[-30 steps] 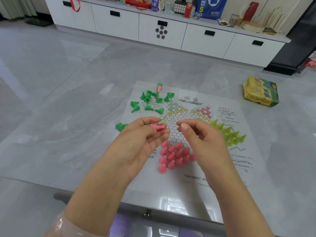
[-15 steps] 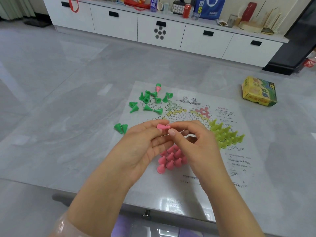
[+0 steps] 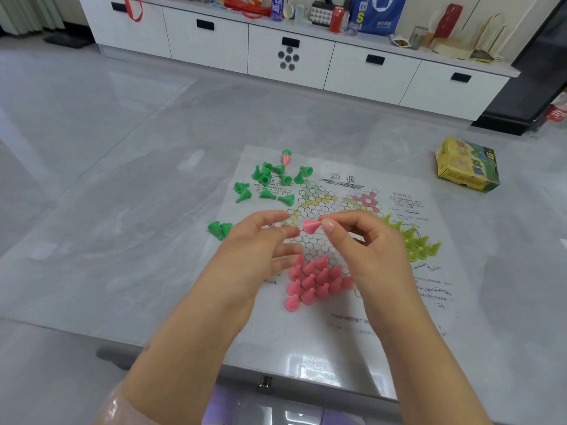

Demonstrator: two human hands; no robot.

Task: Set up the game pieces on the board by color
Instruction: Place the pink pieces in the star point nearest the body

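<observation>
The right hand [image 3: 365, 250] is pinching 1 pink piece [image 3: 311, 226] above the board [image 3: 337, 317]; the left hand [image 3: 260, 256] is hovering loose, holding nothing. Pink cluster [image 3: 316, 279] and yellow-green cluster [image 3: 412, 239] are standing arranged; green pieces [image 3: 270, 182] are lying scattered, probably remaining.

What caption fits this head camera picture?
Right hand pinches a pink piece above the board.

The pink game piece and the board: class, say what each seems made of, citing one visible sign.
Pink piece: probably moulded plastic, its colour uniform, its cone smooth. Board: seemingly a thin printed paper sheet, lying flat; whether it is laminated cannot be told.
</observation>
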